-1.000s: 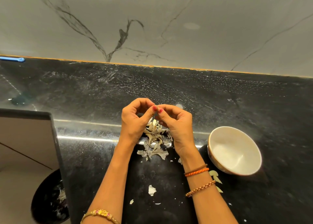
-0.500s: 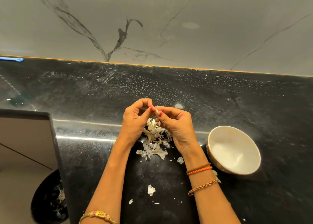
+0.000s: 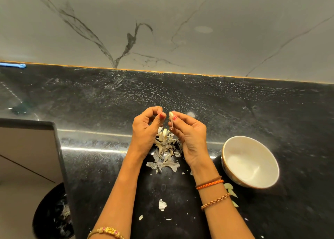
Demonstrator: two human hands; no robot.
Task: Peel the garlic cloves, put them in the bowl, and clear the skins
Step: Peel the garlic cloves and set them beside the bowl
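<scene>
**Garlic clove in right hand, skins heaped below, bowl to the right**

Head view, looking down at a black speckled worktop (image 3: pixel 235 108) backed by a grey veined wall (image 3: pixel 162 22).

Right hand (image 3: pixel 189 135): thumb and fingertips pinch a pale garlic clove (image 3: pixel 171 114) at the top of the hand; a thin strip of skin (image 3: pixel 172 126) hangs down from it. The clove is held above the worktop, just beside the left thumb but apart from it.

Left hand (image 3: pixel 144 130): fingers curled, thumb tip raised toward the clove. Whether it pinches a scrap of skin — cannot tell; nothing is plainly visible in it.

Between and below the two hands lies a heap of skins (image 3: pixel 165 148) on the worktop, with what look like some cloves mixed in at its top. Loose flakes (image 3: pixel 162 204) are scattered nearer the person.

White bowl (image 3: pixel 250 161): upright on the worktop, right of the right wrist, well apart from the heap. Interior is bright and washed out — contents cannot be made out.

A few pale green pieces (image 3: pixel 230 191) lie by the bowl, partly behind the right forearm.

Lower left: a dark round bin (image 3: pixel 52 217) on the floor below the worktop edge, with pale scraps inside. A blue object (image 3: pixel 12 65) lies at the far left by the wall.
</scene>
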